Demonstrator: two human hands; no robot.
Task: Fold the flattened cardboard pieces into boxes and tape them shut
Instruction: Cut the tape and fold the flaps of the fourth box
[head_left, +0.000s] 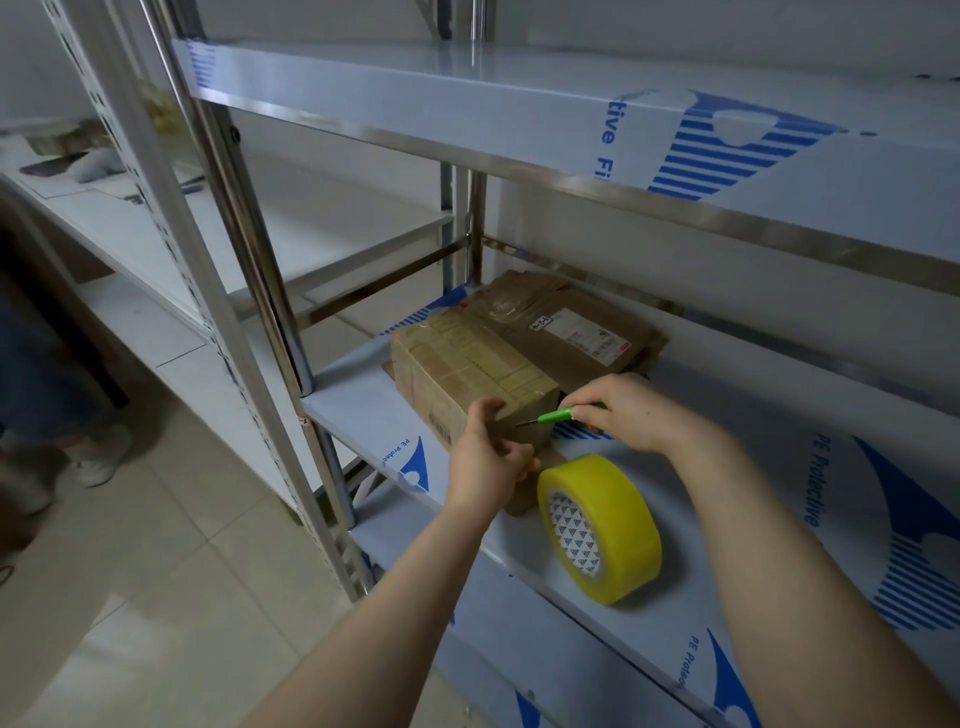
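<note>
- cardboard box (470, 379), folded up and brown, sits on the steel shelf (363, 415) a little above the picture's centre; its top face carries glossy clear tape over faded printed panels, and a barcode label shows on its near left side.
- at 1 o'clock from the box, touching its far edge, lies a stack of flattened cardboard pieces (576, 332), the top one bearing a white shipping label with a red stripe.
- left hand (488, 457) pinches the box's near corner, thumb on the top edge and fingers curled against the front face, where a strip of tape runs down.
- right hand (623, 410) is closed around a green-handled cutter (556, 415), whose thin blade tip points to 9 o'clock and meets the box's near edge just beside the left thumb.
- yellow tape roll (600, 527) stands on its edge at 5 o'clock from the box, near the left hand, its white core printed with small triangles.
- a brown flap or scrap of cardboard lies on the shelf between the roll and the box; whether it belongs to the box i cannot tell.
- the shelf surface wears blue-and-white protective film.
</note>
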